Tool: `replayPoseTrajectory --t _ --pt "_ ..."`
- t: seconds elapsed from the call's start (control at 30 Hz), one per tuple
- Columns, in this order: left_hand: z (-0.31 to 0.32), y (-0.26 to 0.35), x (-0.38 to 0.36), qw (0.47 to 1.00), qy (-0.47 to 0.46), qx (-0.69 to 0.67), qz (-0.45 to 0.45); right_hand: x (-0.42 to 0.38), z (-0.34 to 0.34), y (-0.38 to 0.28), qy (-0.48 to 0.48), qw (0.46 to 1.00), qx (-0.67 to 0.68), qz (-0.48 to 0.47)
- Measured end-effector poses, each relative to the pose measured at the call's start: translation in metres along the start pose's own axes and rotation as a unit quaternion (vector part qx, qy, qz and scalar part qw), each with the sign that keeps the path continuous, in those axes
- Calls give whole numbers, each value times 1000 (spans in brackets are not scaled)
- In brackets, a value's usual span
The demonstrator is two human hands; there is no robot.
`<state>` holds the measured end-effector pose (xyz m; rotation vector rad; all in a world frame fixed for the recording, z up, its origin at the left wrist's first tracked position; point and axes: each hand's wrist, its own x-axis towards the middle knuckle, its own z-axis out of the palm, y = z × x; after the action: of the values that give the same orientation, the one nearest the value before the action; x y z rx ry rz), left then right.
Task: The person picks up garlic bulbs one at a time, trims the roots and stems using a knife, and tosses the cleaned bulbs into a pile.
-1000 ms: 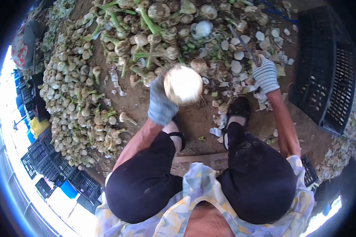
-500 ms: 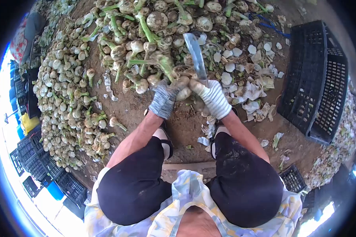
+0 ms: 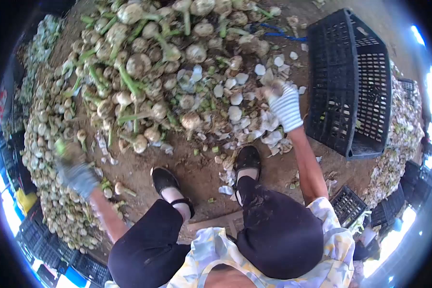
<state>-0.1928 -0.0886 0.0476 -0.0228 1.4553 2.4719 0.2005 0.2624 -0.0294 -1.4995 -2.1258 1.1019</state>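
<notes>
Bulb (image 3: 62,146), greenish and blurred above the trimmed heap (image 3: 65,206), is probably firm and light with slippery papery skin, best cupped round its sides. It shows at the gloved left hand's (image 3: 78,176) fingertips; blur hides whether they pinch or spread. Rightward, the right hand (image 3: 285,106) hovers over peelings (image 3: 270,122), finger state indistinct.

We held our gloved left hand (image 3: 78,175), blurred, over the left heap of bulbs (image 3: 41,130), and our gloved right hand (image 3: 284,105) above pale peelings (image 3: 272,138), near a black crate (image 3: 331,86).
</notes>
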Motion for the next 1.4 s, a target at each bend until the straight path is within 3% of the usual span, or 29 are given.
replayPoseTrajectory --t 0.03,0.13,0.17,0.23,0.3,0.37,0.43,0.47,0.5,0.53,0.57,0.6,0.63,0.67,0.7,0.73,0.77,0.8,0.83,0.9,0.93,0.97,1.0,1.03,1.1,1.17,1.37,1.4 --pt "10 1 -1 1000 -7 -5 -3 25 3 15 79 995 54 -4" --pt "43 28 -17 958 -117 255 65 86 3 2 114 986 121 -7" --pt "54 37 -25 926 -147 337 91 102 12 -9 123 989 62 -54" --pt "64 46 -43 835 -197 496 134 112 23 -36 -11 998 53 -23" --pt "55 -22 -35 831 -106 546 -34 147 70 10 70 987 30 -139" --pt "97 -64 -83 898 -98 396 -166 125 51 -16 65 993 44 -93" --pt "100 -91 -98 879 -182 409 -164 88 38 -36 85 986 136 -47" --pt "93 -109 -100 879 -221 397 -146 67 35 -43 107 970 214 -51" --pt "89 -122 -103 877 -258 385 -127 33 15 -75 35 972 231 -20" --pt "97 -126 -113 846 -300 441 -12 10 24 -69 8 921 390 11" --pt "107 -130 -125 795 -337 493 102 -17 25 -94 -30 900 430 54" --pt "118 -132 -130 762 -377 505 152 -37 33 -107 -100 838 523 117" --pt "127 -132 -136 723 -415 515 199 -51 49 -105 -170 839 500 128" --pt "130 -138 -149 840 -397 368 33 -67 52 -115 -225 865 423 149" --pt "125 -145 -158 906 -352 195 -131 -78 69 -119 -223 875 422 82" --pt "101 -161 -150 921 -291 118 -232 -78 66 -119 -250 906 334 63" --pt "95 -155 -147 922 -286 126 -229 -77 59 -115 -273 930 244 42" --pt "89 -149 -146 905 -306 237 -175 -81 55 -108 -229 941 245 -48" --pt "83 -144 -145 873 -324 343 -124 -79 52 -102 -153 963 139 -174" --pt "75 -153 -139 847 -331 403 -103 -81 44 -92 -164 942 -44 -288" --pt "76 -161 -141 906 -326 149 -224 -88 47 -91 -185 923 -115 -317" --pt "76 -166 -143 890 -294 -116 -327 -91 52 -90 -161 905 -147 -365" --pt "71 -163 -147 903 -288 219 -232 -91 55 -90 -161 903 -163 -362" --pt "69 -166 -147 902 -289 221 -235 -91 57 -90 -160 902 -178 -359" --pt "63 -171 -146 910 -278 -13 -306 -93 59 -92 -174 891 -204 -367" --pt "72 -156 -151 895 -326 160 -258 -91 59 -96 -188 877 -231 -378" --pt "55 -167 -148 877 -368 214 -223 -85 63 -96 -207 877 -225 -372" --pt "51 -171 -148 875 -372 223 -215 -76 64 -85 -141 868 -200 -433"
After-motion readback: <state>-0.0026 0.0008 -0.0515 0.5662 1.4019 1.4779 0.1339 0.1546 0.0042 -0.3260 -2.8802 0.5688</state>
